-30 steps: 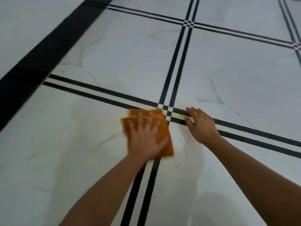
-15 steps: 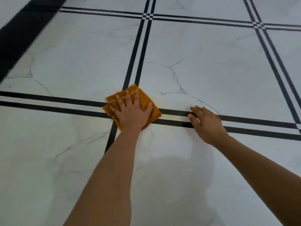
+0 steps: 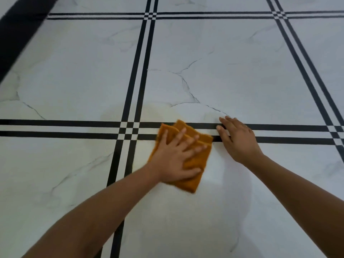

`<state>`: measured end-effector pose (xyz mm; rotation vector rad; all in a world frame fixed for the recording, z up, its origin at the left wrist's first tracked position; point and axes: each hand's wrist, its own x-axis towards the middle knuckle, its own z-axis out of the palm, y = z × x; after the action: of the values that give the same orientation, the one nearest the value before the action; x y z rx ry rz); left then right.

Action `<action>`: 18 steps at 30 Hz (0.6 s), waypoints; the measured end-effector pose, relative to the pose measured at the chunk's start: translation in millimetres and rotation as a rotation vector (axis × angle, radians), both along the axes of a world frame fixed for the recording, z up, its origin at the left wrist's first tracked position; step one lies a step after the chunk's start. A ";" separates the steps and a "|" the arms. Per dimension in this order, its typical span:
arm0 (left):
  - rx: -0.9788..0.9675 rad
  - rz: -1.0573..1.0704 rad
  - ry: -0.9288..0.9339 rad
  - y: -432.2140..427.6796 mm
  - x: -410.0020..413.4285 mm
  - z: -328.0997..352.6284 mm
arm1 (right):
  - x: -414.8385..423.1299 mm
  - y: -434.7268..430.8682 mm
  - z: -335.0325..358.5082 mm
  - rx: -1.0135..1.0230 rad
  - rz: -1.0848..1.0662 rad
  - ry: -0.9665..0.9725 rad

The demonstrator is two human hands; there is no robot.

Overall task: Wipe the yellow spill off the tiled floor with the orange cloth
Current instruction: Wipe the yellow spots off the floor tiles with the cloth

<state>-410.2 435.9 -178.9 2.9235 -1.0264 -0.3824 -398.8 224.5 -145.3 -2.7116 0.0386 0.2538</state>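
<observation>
A wide black band runs along the far left edge of the tiled floor, which is white marble-look tile crossed by paired black lines. Two such pairs meet at a small checkered crossing left of centre. Around and just beyond that crossing, the yellow spill shows only as a faint, pale tinge on the white tile; its edges are too weak to trace.

Right of the crossing, the left hand lies flat on the orange cloth, palm down, its fingers spread and straight, pressing the cloth to the floor rather than curling round it. The cloth is folded in layers, its far corners lying over the horizontal pair of black lines and its near end on the white tile below them.

Just right of the cloth, close to its far right corner, the right hand rests flat on the floor across the same pair of lines, its fingers extended, holding nothing. Both bare forearms reach in from the near edge.
</observation>
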 end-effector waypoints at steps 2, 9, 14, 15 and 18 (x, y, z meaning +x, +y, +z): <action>-0.003 0.243 -0.036 11.3 33.8 -2.4 | -7.2 -0.3 -2.6 0.011 -0.001 0.003; -0.016 0.155 -0.010 25.6 -11.0 -4.6 | -18.3 13.4 -4.7 -0.024 0.090 0.031; -0.060 0.697 -0.065 56.6 -19.7 -5.3 | -32.6 49.1 -0.7 -0.045 0.301 0.066; -0.017 0.625 -0.061 61.3 -38.3 -7.2 | -35.1 58.4 0.0 -0.048 0.338 0.073; -0.037 0.914 -0.071 104.7 -40.7 -4.5 | -44.2 83.7 2.2 -0.055 0.437 0.099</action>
<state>-450.9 540.7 -183.4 2.9779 0.3486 -0.2039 -443.0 308.2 -143.0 -2.7316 -0.5302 0.5187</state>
